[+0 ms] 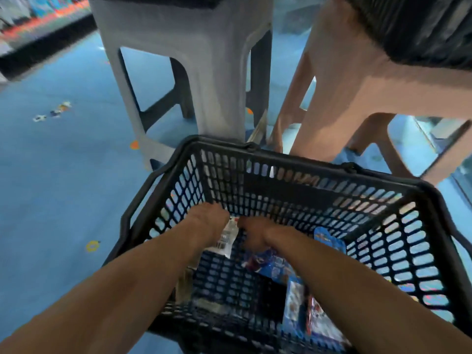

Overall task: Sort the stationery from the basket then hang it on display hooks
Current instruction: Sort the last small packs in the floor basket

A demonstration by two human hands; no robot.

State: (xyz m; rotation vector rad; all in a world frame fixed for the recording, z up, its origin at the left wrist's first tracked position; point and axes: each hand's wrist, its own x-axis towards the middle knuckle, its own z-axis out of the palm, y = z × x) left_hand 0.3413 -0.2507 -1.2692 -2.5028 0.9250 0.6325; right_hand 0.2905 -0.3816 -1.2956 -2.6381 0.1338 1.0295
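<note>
Left hand (207, 226) and right hand (251, 236) grasp a white packet (226, 242) in the basket (306, 162).

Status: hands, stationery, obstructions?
Left hand grips white barcoded packet inside black mesh plastic basket. Right hand beside it, grip unclear. Blue packets nearby; nothing blocking.

white packet (226, 241) barcode blurred, nothing legible

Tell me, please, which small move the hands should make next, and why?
Probably lift the white packet clear of the basket for sorting: the left hand and right hand both appear to hold it near the far wall, while blue packets lie on the bottom.
</note>
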